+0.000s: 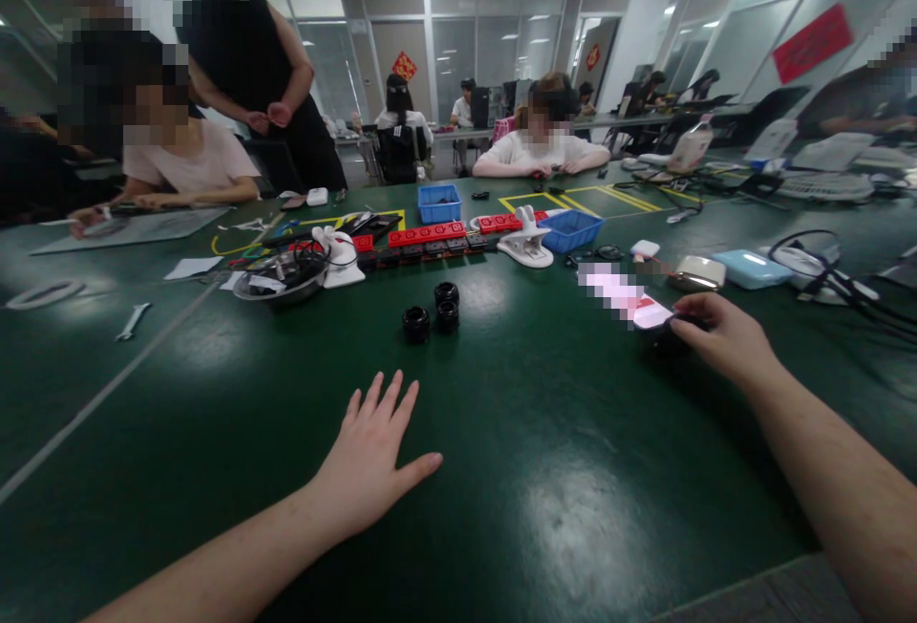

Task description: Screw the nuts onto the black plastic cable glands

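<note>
My left hand [373, 456] lies flat on the green table [544, 489], palm down, fingers spread, holding nothing. Three small black round parts [434, 310] stand just beyond its fingertips. My right hand [720, 336] reaches to the right, its fingers curled over a small dark object [666, 344] that I cannot make out. That object sits beside a phone [630, 300] with a lit screen. The fingertips are partly hidden.
Red power strips [427, 235], two blue bins [438, 204], white clamps [526, 243] and a bowl of cables [281, 276] line the table's middle. A wrench [133, 320] lies at left. Cases and cables [817, 269] sit at right. People sit across the table.
</note>
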